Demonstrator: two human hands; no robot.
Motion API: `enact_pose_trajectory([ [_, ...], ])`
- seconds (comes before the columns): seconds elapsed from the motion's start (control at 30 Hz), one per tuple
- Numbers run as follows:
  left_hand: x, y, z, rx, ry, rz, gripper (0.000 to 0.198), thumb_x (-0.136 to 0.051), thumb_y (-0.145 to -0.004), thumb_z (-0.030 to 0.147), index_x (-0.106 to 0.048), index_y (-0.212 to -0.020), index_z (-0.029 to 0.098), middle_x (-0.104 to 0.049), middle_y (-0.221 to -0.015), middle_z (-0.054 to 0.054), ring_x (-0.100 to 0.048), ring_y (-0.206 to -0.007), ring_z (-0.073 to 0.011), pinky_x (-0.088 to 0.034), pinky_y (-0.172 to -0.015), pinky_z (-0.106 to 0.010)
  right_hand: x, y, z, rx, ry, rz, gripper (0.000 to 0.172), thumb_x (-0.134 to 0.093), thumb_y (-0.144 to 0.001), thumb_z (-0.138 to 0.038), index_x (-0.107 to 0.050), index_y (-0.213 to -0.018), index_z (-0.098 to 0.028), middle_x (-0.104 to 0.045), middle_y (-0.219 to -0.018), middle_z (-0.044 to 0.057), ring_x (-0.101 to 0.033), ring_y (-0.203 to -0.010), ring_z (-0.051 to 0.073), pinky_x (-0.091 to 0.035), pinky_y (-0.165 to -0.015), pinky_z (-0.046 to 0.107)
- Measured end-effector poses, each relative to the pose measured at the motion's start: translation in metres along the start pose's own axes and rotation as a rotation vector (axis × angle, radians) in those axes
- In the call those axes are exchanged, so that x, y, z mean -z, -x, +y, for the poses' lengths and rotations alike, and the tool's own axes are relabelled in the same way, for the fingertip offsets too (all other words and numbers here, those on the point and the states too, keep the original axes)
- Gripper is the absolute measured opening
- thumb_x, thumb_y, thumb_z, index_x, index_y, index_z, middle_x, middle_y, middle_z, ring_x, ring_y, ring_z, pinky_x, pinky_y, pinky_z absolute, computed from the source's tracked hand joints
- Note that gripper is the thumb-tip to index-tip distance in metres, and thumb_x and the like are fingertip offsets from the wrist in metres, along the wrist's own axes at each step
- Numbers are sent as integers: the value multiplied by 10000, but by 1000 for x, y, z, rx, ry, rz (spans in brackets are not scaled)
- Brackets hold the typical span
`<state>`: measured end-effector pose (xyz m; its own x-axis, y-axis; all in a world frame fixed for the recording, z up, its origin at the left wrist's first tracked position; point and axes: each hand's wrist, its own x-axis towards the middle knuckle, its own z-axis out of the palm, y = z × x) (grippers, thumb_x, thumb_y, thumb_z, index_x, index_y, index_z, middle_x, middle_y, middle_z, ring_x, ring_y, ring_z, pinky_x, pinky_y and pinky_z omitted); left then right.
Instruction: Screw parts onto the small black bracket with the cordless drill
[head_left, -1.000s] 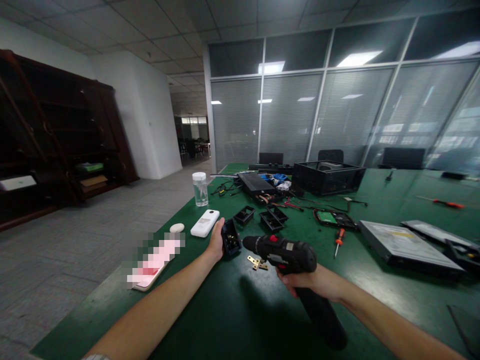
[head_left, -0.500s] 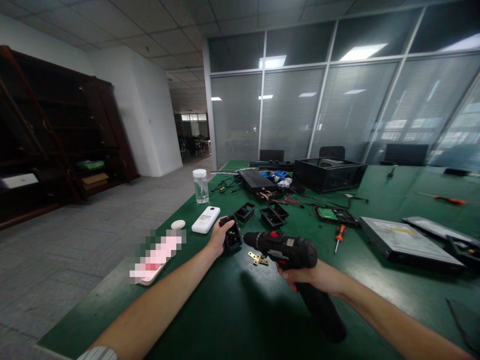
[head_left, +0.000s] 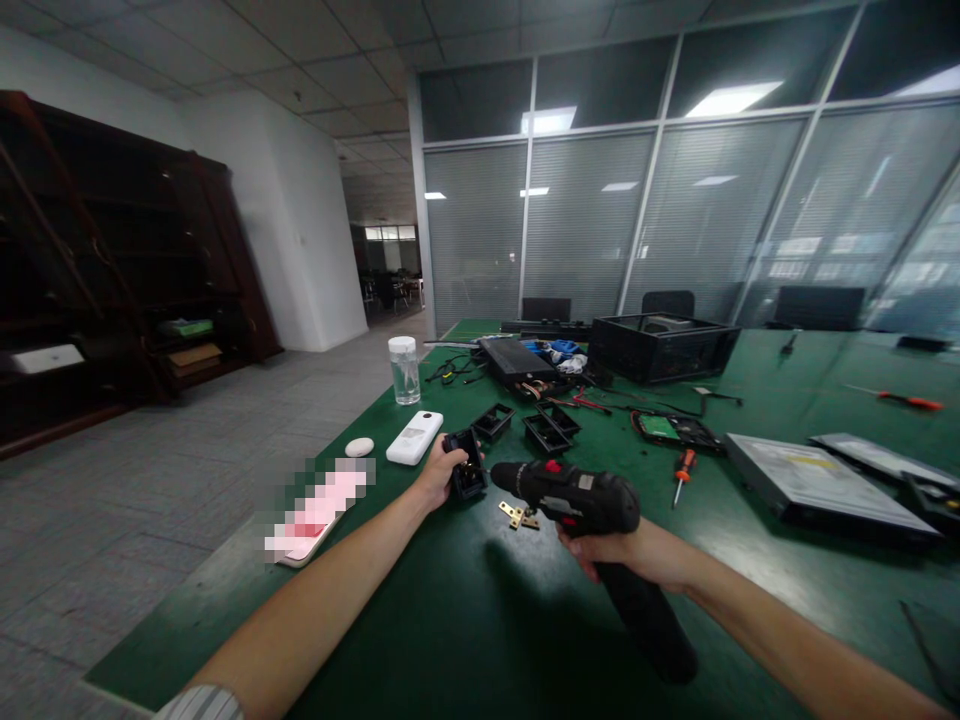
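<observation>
Small black housing (head_left: 468,472) stands on edge on the green table (head_left: 450,630), near the left edge, a little ahead of the person. The left hand (head_left: 438,478) wraps it, thumb over the top, fingers curled behind and mostly hidden. Its open face points at the cordless drill (head_left: 581,497); there is a brass glint inside, possibly a contact, too small to tell. The right hand (head_left: 626,556) is closed tight round the drill's grip, with the chuck level and just beside the housing – whether a bit touches it, cannot tell. Brass hinge pieces (head_left: 519,516) lie on the table under the chuck. Beyond are two open-topped black trays (head_left: 550,432), contents unreadable, and a lidded glass jar (head_left: 405,370) with clear liquid. Further back an open black case (head_left: 661,348) holds something grey, only partly seen over its wall. To the left lie a white remote-like unit (head_left: 414,437), a white oval (head_left: 359,446) and a pixelated pink object (head_left: 319,510). To the right lie an orange-handled screwdriver (head_left: 682,468), a green circuit board (head_left: 660,428) and a flat drive (head_left: 817,485) – items past it are cut off by the frame edge.
</observation>
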<state>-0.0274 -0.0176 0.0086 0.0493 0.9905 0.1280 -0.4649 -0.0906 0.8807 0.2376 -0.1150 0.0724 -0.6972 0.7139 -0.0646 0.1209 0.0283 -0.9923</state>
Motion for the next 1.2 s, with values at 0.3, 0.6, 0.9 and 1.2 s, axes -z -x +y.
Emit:
enact_pose_trajectory([
  [0.3,0,1,2,-10,-6,-1,361,-555,-577,72,-406,-889,174,-605,-949,-79,-617,-802,-233,-496,-665,-402,-2,2,-5,-3,-1,-12,175,-613,-708,-226,-543,-839,-134,-506,-663,-15,-506,-560,111,-399,-552,247],
  [0.6,2,-1,0,-3,2,-14,374,-527,-574,56,-398,-900,186,-601,-932,-58,-619,-795,-226,-501,-664,-404,-2,0,-3,-2,-5,-10,193,-625,-690,-249,-542,-824,-137,-511,-655,-13,-509,-551,117,-402,-548,254],
  [0.9,3,-4,-4,10,-13,35,396,-483,-542,33,-389,-894,189,-605,-822,-31,-627,-741,-219,-500,-649,-403,-2,1,-3,-30,6,10,184,-631,-685,-277,-533,-776,-151,-513,-634,-24,-502,-545,112,-387,-547,243],
  [1.2,3,-5,-4,8,-52,58,424,-494,-532,29,-376,-904,196,-608,-784,-23,-625,-696,-209,-497,-630,-379,-2,2,-5,-21,5,6,177,-627,-687,-260,-539,-783,-140,-512,-636,-23,-511,-546,112,-386,-540,235],
])
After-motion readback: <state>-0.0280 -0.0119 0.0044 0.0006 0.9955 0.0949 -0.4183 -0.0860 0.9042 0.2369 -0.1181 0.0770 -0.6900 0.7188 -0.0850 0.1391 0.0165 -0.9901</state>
